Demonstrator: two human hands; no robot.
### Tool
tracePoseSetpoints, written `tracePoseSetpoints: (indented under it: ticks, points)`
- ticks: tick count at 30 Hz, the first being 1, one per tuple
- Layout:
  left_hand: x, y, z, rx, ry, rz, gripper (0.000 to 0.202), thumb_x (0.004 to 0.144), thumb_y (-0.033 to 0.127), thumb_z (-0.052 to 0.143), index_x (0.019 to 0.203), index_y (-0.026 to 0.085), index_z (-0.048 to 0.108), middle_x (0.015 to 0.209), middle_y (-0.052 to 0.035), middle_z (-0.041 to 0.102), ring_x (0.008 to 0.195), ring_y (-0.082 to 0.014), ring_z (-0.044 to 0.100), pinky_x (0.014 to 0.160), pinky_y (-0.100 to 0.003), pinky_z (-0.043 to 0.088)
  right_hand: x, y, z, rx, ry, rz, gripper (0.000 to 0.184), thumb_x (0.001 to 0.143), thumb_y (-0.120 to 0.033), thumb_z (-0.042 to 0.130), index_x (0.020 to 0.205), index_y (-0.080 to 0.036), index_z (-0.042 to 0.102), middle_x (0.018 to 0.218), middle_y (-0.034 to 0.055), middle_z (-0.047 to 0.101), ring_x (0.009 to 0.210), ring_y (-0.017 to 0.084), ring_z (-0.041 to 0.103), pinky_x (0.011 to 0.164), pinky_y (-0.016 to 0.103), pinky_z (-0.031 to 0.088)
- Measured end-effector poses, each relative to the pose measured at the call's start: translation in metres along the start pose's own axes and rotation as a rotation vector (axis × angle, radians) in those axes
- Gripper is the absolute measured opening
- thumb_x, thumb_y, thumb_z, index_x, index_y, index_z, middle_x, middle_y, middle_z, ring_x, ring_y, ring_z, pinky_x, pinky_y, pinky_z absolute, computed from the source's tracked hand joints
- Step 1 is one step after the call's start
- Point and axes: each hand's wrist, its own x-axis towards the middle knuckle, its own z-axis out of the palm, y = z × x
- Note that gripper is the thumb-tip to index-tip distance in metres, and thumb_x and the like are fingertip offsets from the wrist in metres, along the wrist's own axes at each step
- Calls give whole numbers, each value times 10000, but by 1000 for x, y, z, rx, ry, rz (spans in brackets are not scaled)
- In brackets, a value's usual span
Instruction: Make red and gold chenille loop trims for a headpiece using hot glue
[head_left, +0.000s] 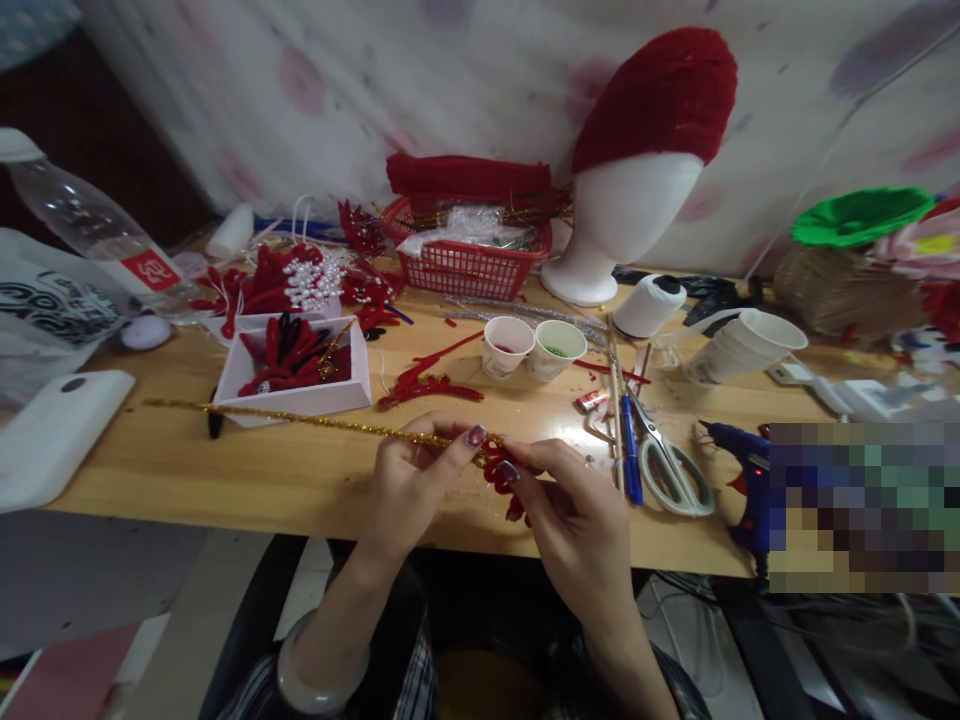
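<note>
A long gold tinsel pipe cleaner [300,417] stretches leftward from my left hand [416,475], whose thumb and fingers pinch it near its right end. My right hand [577,510] is closed on a small red looped pipe-cleaner piece [496,468], just beside the left fingertips. Where the gold strand meets the red loops, the fingers of both hands nearly touch. Part of the red piece is covered by the right thumb and fingers. Beyond the hands, red and gold twisted stems [431,388] lie on the wooden table [292,480].
A white box [330,397] of red pieces stands at left. Behind are two paper cups [509,362], a red basket [465,270] and a foam head [626,220] with a red cap. Scissors [679,478], a blue pen [630,450] and a blue glue gun [750,480] lie at right.
</note>
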Motion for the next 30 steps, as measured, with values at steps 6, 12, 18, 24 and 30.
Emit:
tracePoseSetpoints:
  ticks: [6, 12, 18, 24, 30]
  points:
    - [-5, -1, 11, 5, 43, -60, 231, 863, 384, 722, 760, 178, 728, 732, -2, 751, 707, -126, 687, 674, -198, 535, -1, 3, 0, -52, 15, -64, 292, 942, -62, 574, 1122, -258, 693, 855, 3, 672, 673, 109, 653, 539, 224, 564]
    - [-6, 3, 20, 79, 135, -12, 200, 837, 330, 731, 720, 173, 689, 687, 1, 738, 653, -129, 693, 618, -200, 540, 1, 3, -1, -178, 43, -155, 287, 939, -38, 574, 1120, -228, 690, 872, 2, 669, 657, 88, 641, 564, 213, 569]
    - [-9, 8, 25, 97, 185, 3, 180, 826, 289, 713, 699, 173, 661, 661, 13, 709, 629, -118, 670, 610, -194, 538, 0, 1, 0, -270, 62, -277, 287, 907, -8, 616, 1112, -194, 693, 901, 21, 699, 712, 94, 672, 587, 200, 574]
    - [-9, 4, 23, 97, 138, 63, 195, 857, 282, 700, 700, 174, 656, 666, 16, 682, 651, -125, 651, 634, -210, 526, -1, 3, -1, -188, 59, -210, 326, 913, -8, 599, 1138, -225, 691, 862, 8, 682, 703, 102, 658, 584, 216, 575]
    - [-9, 1, 7, 6, -116, 77, 60, 856, 254, 721, 840, 197, 726, 825, -3, 724, 809, -142, 683, 756, -226, 544, -3, 4, -3, -74, 63, -121, 357, 932, -31, 572, 1174, -269, 682, 882, -2, 677, 705, 100, 658, 555, 208, 563]
